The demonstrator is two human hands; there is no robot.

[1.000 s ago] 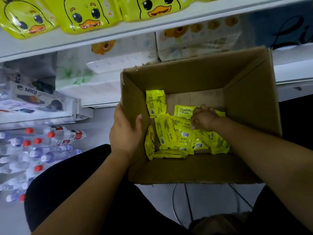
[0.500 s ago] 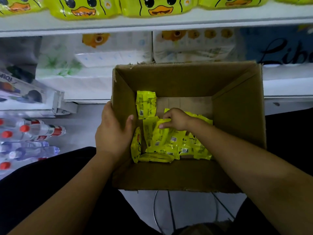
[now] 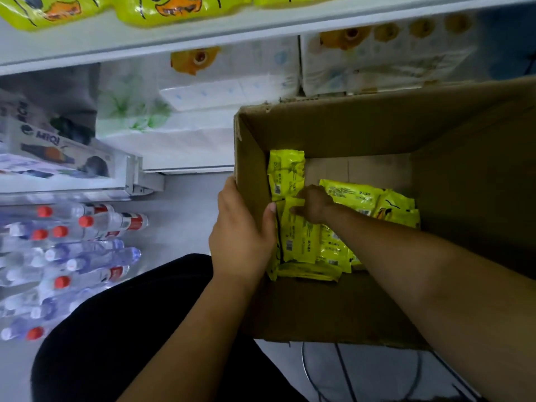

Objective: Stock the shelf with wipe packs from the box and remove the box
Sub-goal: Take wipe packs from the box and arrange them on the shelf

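Observation:
An open brown cardboard box (image 3: 377, 132) sits in front of me, with several yellow wipe packs (image 3: 362, 195) lying on its bottom. My left hand (image 3: 240, 236) grips the box's left wall, thumb inside. My right hand (image 3: 314, 203) reaches down into the box and pinches the top edge of one yellow wipe pack (image 3: 298, 233) near the left wall. Another pack (image 3: 285, 172) stands against the far left corner. Above, a white shelf (image 3: 203, 27) carries yellow duck-print packs (image 3: 162, 8).
Tissue and paper packs (image 3: 232, 79) fill the lower shelf behind the box. Bundles of water bottles (image 3: 72, 242) with red caps lie on the floor at left, below a boxed product (image 3: 58, 149). My dark trousers (image 3: 130, 329) and a wire stool frame (image 3: 348, 372) are beneath the box.
My right hand has moved left across the packs, from the box's middle to the pack by the left wall. The view has shifted left, so the box now sits further right.

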